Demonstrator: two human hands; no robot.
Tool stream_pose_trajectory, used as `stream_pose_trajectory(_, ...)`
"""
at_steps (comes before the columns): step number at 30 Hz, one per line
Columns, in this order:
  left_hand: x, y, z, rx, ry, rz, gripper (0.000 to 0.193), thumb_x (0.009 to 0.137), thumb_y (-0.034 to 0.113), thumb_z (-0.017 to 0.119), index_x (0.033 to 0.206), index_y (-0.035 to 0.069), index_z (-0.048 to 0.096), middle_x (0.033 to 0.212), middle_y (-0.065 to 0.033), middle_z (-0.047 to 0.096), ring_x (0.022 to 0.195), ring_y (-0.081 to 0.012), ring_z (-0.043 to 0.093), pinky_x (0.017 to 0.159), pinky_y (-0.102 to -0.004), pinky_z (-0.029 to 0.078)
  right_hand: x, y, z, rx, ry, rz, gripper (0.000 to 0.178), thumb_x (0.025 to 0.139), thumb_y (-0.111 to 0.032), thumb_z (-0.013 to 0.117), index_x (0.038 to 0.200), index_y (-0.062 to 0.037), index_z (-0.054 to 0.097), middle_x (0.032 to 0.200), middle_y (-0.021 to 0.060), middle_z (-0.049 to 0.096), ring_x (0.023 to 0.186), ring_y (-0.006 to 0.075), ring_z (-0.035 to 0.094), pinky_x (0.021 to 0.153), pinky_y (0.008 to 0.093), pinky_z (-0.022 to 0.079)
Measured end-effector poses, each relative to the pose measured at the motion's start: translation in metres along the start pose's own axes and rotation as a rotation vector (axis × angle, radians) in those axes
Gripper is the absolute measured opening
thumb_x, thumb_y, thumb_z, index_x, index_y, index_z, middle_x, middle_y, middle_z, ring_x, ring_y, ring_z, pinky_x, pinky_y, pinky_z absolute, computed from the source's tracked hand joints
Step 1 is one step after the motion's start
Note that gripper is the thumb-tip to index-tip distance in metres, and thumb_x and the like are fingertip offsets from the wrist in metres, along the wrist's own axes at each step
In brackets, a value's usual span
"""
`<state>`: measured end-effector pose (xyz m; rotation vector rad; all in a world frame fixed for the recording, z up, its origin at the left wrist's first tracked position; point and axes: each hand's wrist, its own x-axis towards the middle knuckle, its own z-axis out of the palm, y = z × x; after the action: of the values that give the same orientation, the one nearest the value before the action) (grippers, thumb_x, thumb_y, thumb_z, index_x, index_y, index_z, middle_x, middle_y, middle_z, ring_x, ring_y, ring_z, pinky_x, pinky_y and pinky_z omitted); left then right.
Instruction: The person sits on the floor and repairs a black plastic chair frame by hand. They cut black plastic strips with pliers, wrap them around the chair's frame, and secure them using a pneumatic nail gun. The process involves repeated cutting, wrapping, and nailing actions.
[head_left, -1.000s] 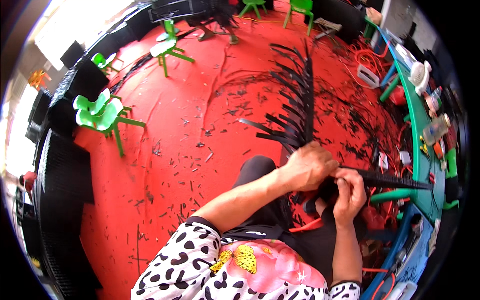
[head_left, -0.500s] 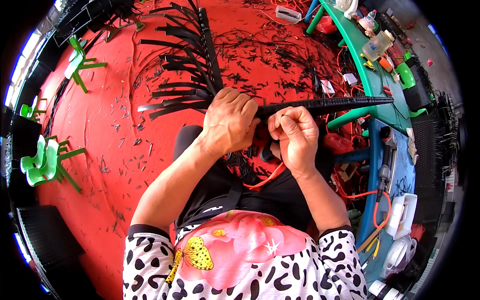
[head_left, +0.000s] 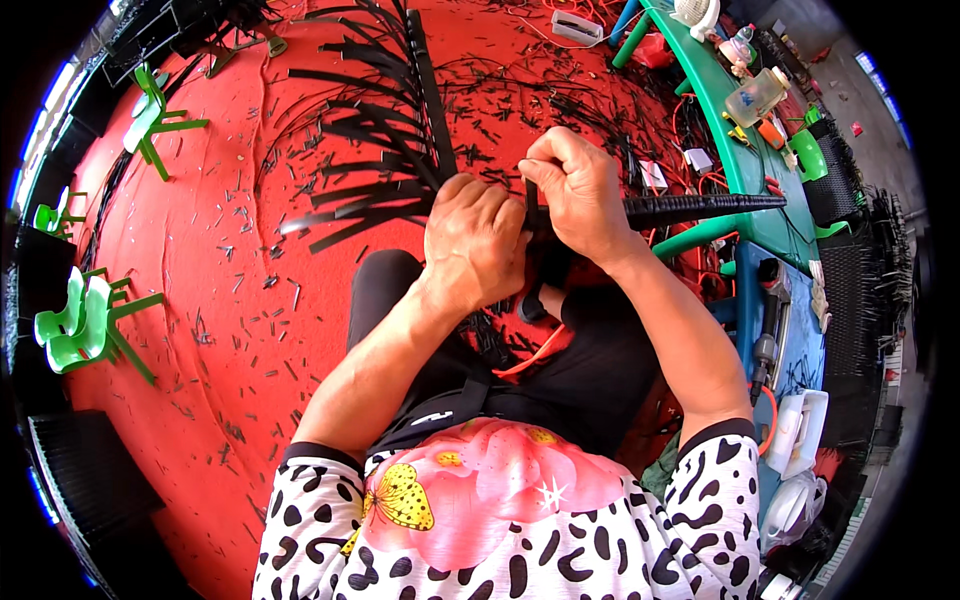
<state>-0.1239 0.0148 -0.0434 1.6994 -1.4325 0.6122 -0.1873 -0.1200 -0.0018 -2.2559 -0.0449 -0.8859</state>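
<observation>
A long black frame bar (head_left: 700, 206), wrapped closely in flat black strips, runs from under my hands to the green table at the right. My left hand (head_left: 475, 240) is closed around its left end, where another black bar (head_left: 432, 100) leads away. Many loose black strips (head_left: 375, 125) fan out leftward from that bar. Just right of the left hand, my right hand (head_left: 582, 195) pinches a short upright length of black strip (head_left: 531, 200) between thumb and forefinger. The part of the frame beneath both hands is hidden.
Black offcuts (head_left: 500, 120) litter the red floor. A green table (head_left: 715, 110) holds a plastic jug (head_left: 755, 97). A power tool (head_left: 768, 320) lies on the blue table (head_left: 800, 350). Small green chairs (head_left: 90, 325) stand at left. An orange hose (head_left: 535, 355) passes by my legs.
My right hand has risen and turned over the bar, and a strip now shows upright in its pinch. My left hand and the fanned strips have shifted slightly right.
</observation>
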Motion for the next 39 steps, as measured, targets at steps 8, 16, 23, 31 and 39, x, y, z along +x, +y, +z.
stream_pose_trajectory(8,0.007,-0.011,0.004,-0.005,0.029,0.009,0.03,0.053,0.006,0.071,0.079,0.003,0.058,0.067,-0.0098,0.055,0.064,-0.0298,0.055,0.073,-0.0416,0.046,0.028,0.033,0.012,-0.033,-0.3,0.233,0.017,0.081,-0.007,0.065,0.072,0.0015,0.052,0.06,0.0089,0.054,0.056,0.0168,0.051,0.053,0.0328,0.042)
stream_pose_trajectory(16,0.007,-0.014,0.003,-0.019,0.029,-0.005,0.032,0.055,0.006,0.073,0.083,0.002,0.059,0.068,-0.0093,0.055,0.064,-0.0293,0.055,0.073,-0.0414,0.046,0.035,0.04,0.012,-0.032,-0.426,0.419,0.017,0.08,-0.007,0.064,0.069,0.0001,0.054,0.056,0.0072,0.053,0.055,0.0128,0.052,0.051,0.0329,0.042)
stream_pose_trajectory(23,0.009,-0.005,-0.005,0.008,-0.096,-0.047,0.038,0.055,0.009,0.075,0.089,0.004,0.059,0.076,-0.0115,0.057,0.078,-0.0313,0.058,0.084,-0.0426,0.046,0.033,0.044,0.01,-0.057,-0.464,0.468,0.019,0.072,-0.015,0.069,0.065,-0.0008,0.058,0.068,0.0202,0.061,0.071,0.0368,0.062,0.064,0.0449,0.047)
stream_pose_trajectory(31,0.025,-0.006,-0.034,-0.116,-0.294,-0.058,0.048,0.056,0.001,0.076,0.1,0.001,0.058,0.102,-0.0158,0.058,0.094,-0.0366,0.058,0.085,-0.0417,0.048,0.031,0.045,0.015,-0.084,-0.404,0.372,0.016,0.073,-0.017,0.067,0.069,-0.0016,0.063,0.072,0.0208,0.063,0.075,0.0381,0.063,0.068,0.0443,0.049)
stream_pose_trajectory(39,0.036,-0.004,-0.04,0.13,-0.485,-0.013,0.033,0.065,0.011,0.075,0.092,-0.002,0.061,0.104,-0.0162,0.053,0.096,-0.0335,0.053,0.085,-0.0395,0.047,0.031,0.036,0.011,-0.252,-0.409,0.152,0.02,0.074,-0.014,0.066,0.066,0.001,0.056,0.064,0.0169,0.059,0.063,0.0297,0.06,0.059,0.0391,0.045)
